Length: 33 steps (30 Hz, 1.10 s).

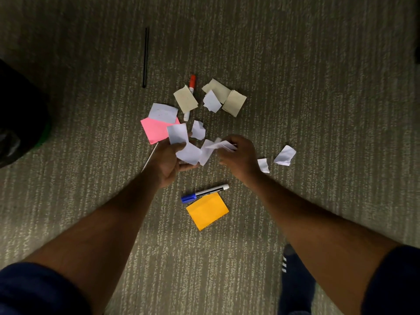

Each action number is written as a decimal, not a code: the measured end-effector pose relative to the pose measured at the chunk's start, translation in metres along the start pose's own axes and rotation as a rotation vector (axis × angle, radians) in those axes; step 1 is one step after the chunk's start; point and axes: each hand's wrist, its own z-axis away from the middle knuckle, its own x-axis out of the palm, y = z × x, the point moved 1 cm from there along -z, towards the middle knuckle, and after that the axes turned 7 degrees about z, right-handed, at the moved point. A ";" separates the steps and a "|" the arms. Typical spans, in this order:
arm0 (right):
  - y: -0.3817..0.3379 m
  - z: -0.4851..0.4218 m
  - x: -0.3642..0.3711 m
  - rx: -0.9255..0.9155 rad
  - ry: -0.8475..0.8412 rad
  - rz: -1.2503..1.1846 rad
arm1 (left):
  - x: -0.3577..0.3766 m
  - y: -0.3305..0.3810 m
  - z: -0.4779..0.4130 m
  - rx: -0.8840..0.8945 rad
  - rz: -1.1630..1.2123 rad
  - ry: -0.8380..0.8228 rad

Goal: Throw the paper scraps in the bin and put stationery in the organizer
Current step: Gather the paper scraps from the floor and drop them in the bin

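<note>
Scraps of torn white paper [187,147] sit bunched in the left hand [168,163]. Its palm faces up, its fingers [186,166] curl under the bunch and its thumb lies over it, so the hand serves as a collecting cup. The right hand [239,155] pinches one more creased white scrap [221,145] between thumb and fingertips, just beside the bunch, apparently to add it. Gathering this way probably saves trips to the bin.

Loose white scraps [285,155] lie to the right on the striped grey-green carpet floor [318,87]. Beige paper pieces [234,103] lie farther off, one partly covering a red-capped white marker [192,81]. A pink sticky note [154,131] lies beside the left hand. Nearer the person, a blue-capped marker [204,193] touches an orange sticky-note pad [207,211], and a thin black pen [145,57] lies well apart. What looks like a black bin bag [20,123] shows at the left edge. The organizer is not in view.
</note>
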 end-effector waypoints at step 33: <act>-0.059 0.034 0.054 -0.415 0.037 0.079 | 0.026 -0.004 0.031 -0.002 0.257 -0.157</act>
